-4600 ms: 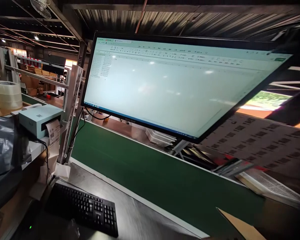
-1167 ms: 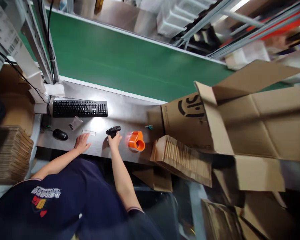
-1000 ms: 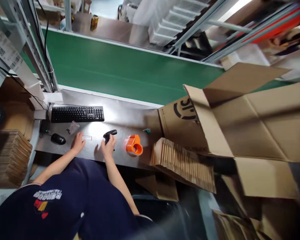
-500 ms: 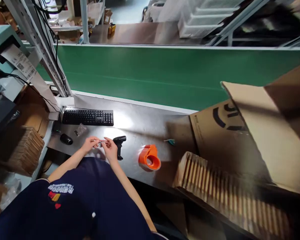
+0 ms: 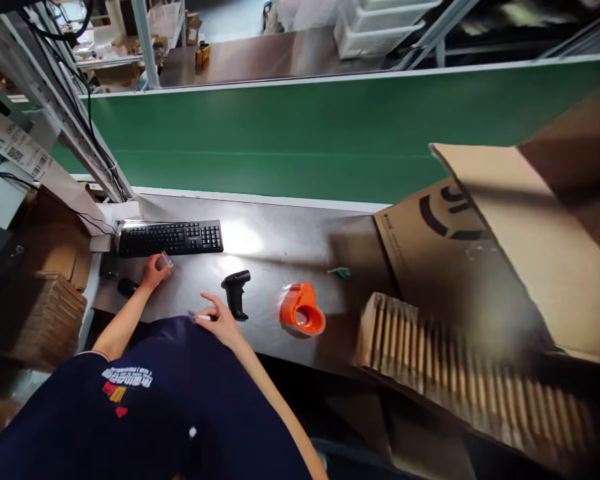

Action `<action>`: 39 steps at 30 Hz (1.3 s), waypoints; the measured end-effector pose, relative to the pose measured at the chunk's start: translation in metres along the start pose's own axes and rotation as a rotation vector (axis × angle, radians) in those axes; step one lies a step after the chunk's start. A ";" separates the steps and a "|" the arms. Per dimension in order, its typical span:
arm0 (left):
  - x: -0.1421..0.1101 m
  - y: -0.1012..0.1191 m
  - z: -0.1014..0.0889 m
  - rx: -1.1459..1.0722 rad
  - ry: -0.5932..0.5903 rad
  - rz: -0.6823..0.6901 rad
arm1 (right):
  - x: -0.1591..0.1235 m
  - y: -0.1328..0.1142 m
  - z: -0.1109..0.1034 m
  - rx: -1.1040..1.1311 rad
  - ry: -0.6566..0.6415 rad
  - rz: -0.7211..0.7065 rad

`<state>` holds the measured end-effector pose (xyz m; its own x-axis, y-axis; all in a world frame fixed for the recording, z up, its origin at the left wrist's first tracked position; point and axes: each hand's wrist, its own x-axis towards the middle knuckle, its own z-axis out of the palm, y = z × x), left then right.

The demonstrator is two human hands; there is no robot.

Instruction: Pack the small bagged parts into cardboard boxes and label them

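In left hand (image 5: 153,275), clear bag (image 5: 166,260)

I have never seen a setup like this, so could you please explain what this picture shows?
Gladly. There is no machine: a person works bare-handed, seen by a camera worn on the head, looking forward and down. The left hand holds a small clear plastic bag near a black rectangular keyboard. The right hand holds a thin whitish piece, too small to identify. Also on the grey metal tabletop are a black pistol-shaped scanner, what looks like an orange plastic tape dispenser, and a black mouse partly hidden by the left arm. A large brown cardboard box stands to the right.
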<state>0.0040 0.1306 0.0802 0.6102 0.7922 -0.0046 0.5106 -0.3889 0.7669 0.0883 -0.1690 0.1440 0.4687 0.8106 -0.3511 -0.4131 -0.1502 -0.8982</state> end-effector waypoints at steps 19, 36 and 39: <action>-0.034 0.117 0.009 -0.095 -0.261 0.651 | 0.026 -0.137 -0.016 -0.332 0.277 -0.131; -0.056 0.134 0.026 -0.020 -0.314 0.699 | 0.030 -0.115 -0.019 -0.413 0.364 -0.095; -0.057 0.137 0.025 -0.010 -0.267 0.652 | 0.026 -0.110 -0.017 -0.371 0.398 -0.170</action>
<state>0.0543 0.0207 0.1698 0.9183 0.2560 0.3021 -0.0151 -0.7398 0.6727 0.1589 -0.1409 0.2291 0.7923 0.5758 -0.2018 -0.0383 -0.2832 -0.9583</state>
